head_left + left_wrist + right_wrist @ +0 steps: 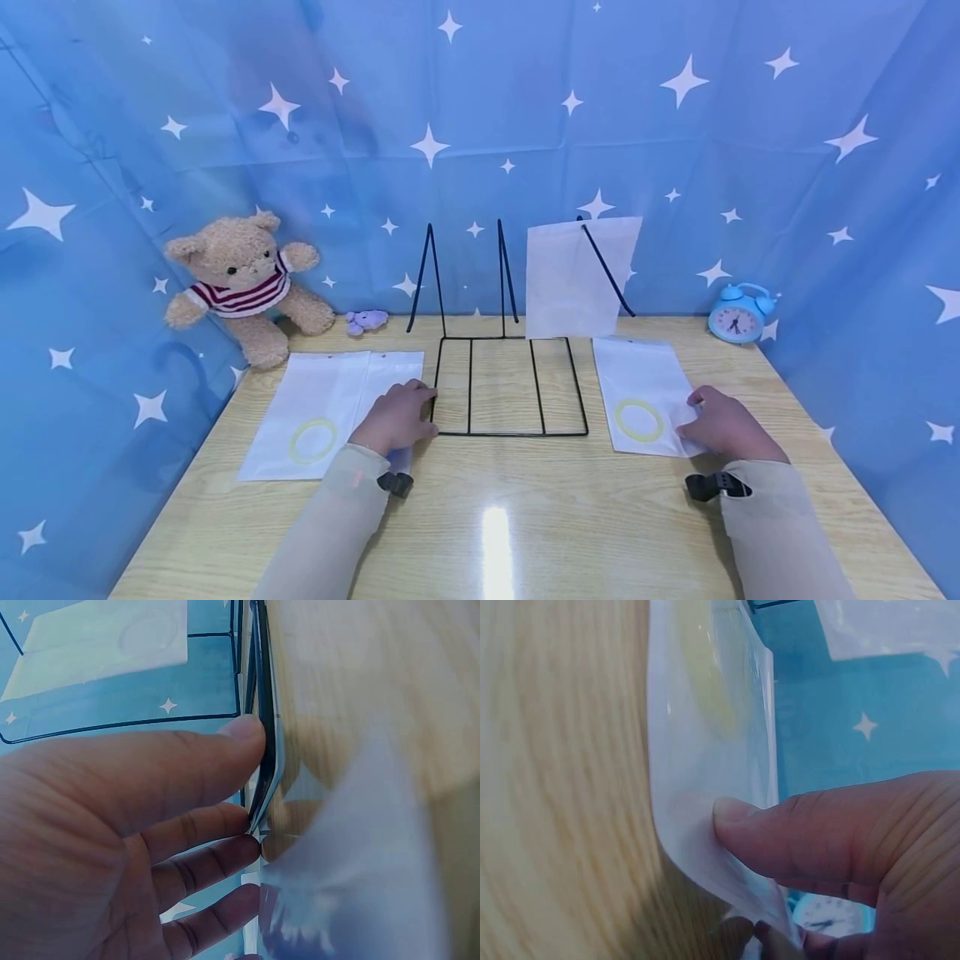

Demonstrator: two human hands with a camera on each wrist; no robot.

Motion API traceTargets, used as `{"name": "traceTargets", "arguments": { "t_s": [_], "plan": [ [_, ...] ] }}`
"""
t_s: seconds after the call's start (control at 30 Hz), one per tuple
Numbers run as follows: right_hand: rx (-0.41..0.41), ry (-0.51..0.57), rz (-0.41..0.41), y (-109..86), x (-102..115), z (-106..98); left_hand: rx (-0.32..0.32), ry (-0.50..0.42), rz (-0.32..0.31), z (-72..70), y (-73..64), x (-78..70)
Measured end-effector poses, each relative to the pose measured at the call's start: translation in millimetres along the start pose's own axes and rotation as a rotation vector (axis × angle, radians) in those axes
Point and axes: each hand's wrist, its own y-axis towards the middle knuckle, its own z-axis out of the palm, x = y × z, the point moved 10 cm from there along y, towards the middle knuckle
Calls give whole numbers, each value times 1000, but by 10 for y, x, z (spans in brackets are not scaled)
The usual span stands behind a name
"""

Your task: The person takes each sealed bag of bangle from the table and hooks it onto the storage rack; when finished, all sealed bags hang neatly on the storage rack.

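Note:
My left hand (397,417) pinches the left side of a black wire rack (491,434) lying on the table; the left wrist view has the thumb (244,729) on the dark wire. Two thin white bags (337,383), overlapping and partly under my left arm, lie beside it, a yellow ring on one. Over at the right, my right hand (731,427) pinches the edge of another white bag (641,379) with a yellow ring. In the right wrist view, its thumb lies on the bag's glossy face (705,765) and the edge bends up. A white bag (573,283) hangs on the rack's right prong.
A teddy bear (240,279) in a striped top sits at the back left, near a small purple toy (367,322). A blue alarm clock (738,317) stands at the back right. Blue star-patterned cloth (480,108) surrounds the wooden table (570,517).

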Motion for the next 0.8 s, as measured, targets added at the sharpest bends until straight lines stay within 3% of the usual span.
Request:
{"name": "traceTargets", "arguments": {
  "t_s": [0.33, 0.8],
  "plan": [
    [5, 10, -41, -16, 13, 11, 1, 16, -1, 19, 14, 16],
    [30, 159, -125, 18, 73, 14, 1, 19, -2, 15, 27, 30]
  ]
}}
